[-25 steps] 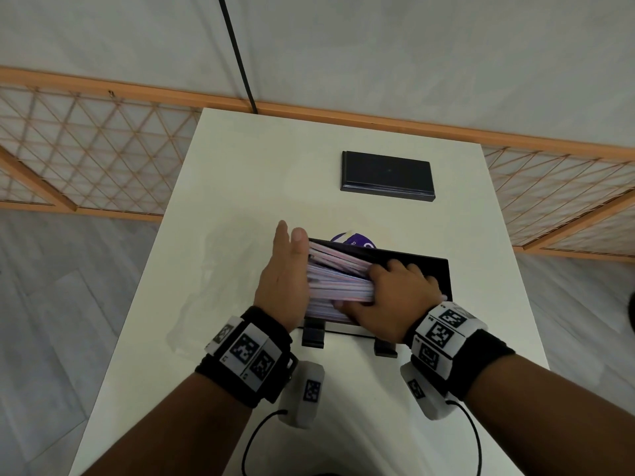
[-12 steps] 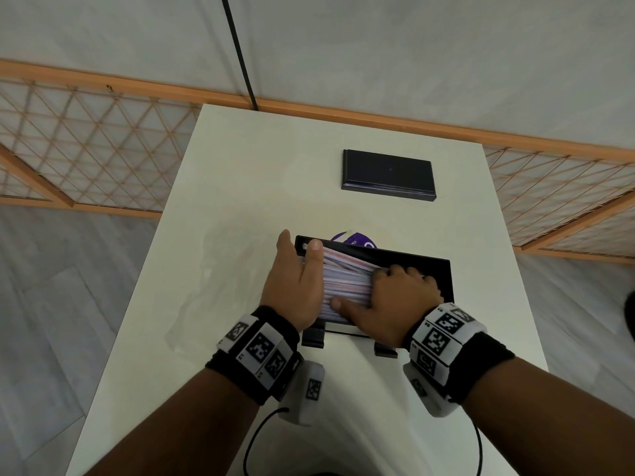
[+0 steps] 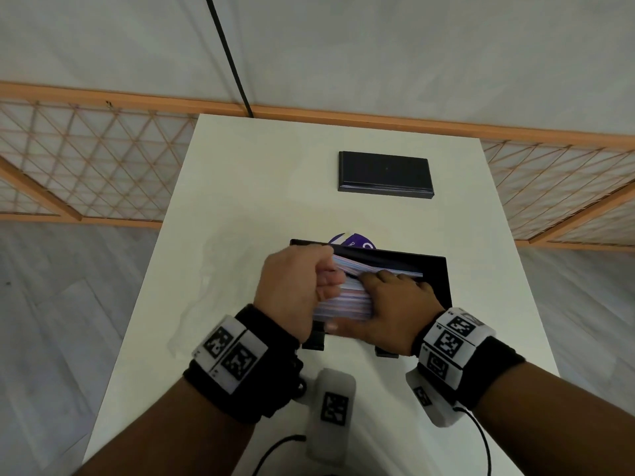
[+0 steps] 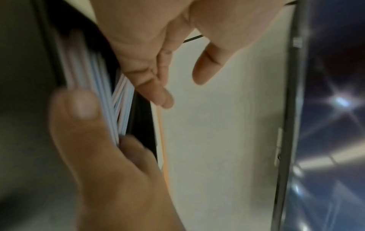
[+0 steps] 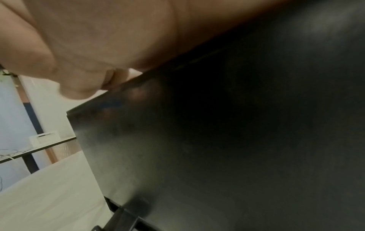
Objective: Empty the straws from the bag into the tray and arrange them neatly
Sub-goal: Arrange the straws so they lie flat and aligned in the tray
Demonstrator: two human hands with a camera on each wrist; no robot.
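Pale grey walls and an orange wooden lattice rail frame the smooth cream table [image 3: 240, 207] in the head view, with a flat black rectangular lid-like slab [image 3: 385, 175] lying toward its far end. Nearer the person, the glossy black tray [image 3: 436, 280] sits on small black feet, and a purple-and-white piece of packaging [image 3: 350, 241] peeks out just behind its far rim. A thick bundle of thin pastel straws [image 3: 343, 300] lies in the tray's left part, running left to right. The left hand [image 3: 292, 290] curls its fingers around the bundle's left end, while the right hand [image 3: 395, 304] lies over the straws from the right with its thumb along their near side, grasping them. Both wrists wear black bands with white coded markers. From the left wrist, blurred, the straws [image 4: 110, 96] show as slim pale blue and pink tubes against the tray's dark wall [image 4: 142, 118], held between the left thumb [image 4: 79, 118] and fingers; the right hand [image 4: 177, 39] hangs above. From the right wrist, the right hand [image 5: 88, 39] presses on the tray's rim, and the tray's shiny black wall [image 5: 217, 140] fills most of the picture above the table [image 5: 49, 195].
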